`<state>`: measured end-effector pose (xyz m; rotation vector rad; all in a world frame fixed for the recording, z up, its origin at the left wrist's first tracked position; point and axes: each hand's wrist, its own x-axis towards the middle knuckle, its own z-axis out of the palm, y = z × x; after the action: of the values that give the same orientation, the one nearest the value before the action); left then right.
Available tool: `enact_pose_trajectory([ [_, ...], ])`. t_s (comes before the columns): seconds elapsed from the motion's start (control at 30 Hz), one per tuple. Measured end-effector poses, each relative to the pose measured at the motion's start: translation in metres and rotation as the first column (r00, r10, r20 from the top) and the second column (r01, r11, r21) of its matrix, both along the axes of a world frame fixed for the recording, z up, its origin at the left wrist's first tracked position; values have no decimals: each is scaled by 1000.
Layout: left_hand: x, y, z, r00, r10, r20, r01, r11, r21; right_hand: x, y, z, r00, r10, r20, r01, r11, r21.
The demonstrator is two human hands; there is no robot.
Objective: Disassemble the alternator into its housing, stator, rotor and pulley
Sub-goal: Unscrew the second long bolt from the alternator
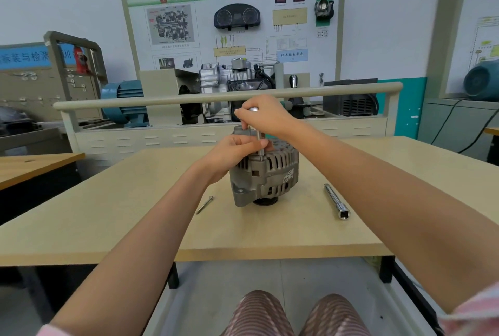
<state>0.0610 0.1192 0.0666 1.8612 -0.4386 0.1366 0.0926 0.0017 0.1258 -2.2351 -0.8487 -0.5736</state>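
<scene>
On the pale wooden tabletop (270,233), near its middle, stood the grey cast-metal alternator with slotted vents (266,173), resting with its dark pulley end (266,201) facing down against the surface. A slim, silver, rod-shaped tool (259,144) stood upright on the top edge of the alternator housing, its lower tip meeting a bolt point there. The person's right hand (266,117) was curled around the rounded top end of this tool, gripping it from above. The left hand (235,153) was lower, its fingers and thumb pinching the shaft of the same tool just above the housing, with the heel of the hand beside the alternator's left flank.

To the left of the alternator, apart from it, lay a long thin metal bolt (204,204) at a slant. To the right, also apart, lay a chrome socket extension bar (336,201) with its square opening toward the table's near edge.

Beyond the table stood a beige training bench with a rail (224,98), carrying a silver gearbox assembly (229,79) and a white display board with diagrams (232,27).
</scene>
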Motion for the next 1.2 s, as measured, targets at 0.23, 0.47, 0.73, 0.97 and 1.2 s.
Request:
enact_pose_trajectory([
  [0.23,0,-5,-3,998,38,41,-37,999,-9,-4,-2,3,882,-309,355,417,863,-285],
  [0.47,1,-9,-6,989,126,81,-125,992,-17,-19,15,1,658,-552,511,745,576,-337],
  [0.73,0,-4,-4,997,46,56,-48,998,28,-10,-1,4,912,-285,294,364,893,-265],
  [0.97,1,-2,-3,1000,11,27,-12,999,35,0,-4,-2,999,37,-7,-37,997,64],
  [1.2,4,-5,-7,996,60,60,-58,998,-24,1,-8,1,965,-152,212,190,966,-176],
])
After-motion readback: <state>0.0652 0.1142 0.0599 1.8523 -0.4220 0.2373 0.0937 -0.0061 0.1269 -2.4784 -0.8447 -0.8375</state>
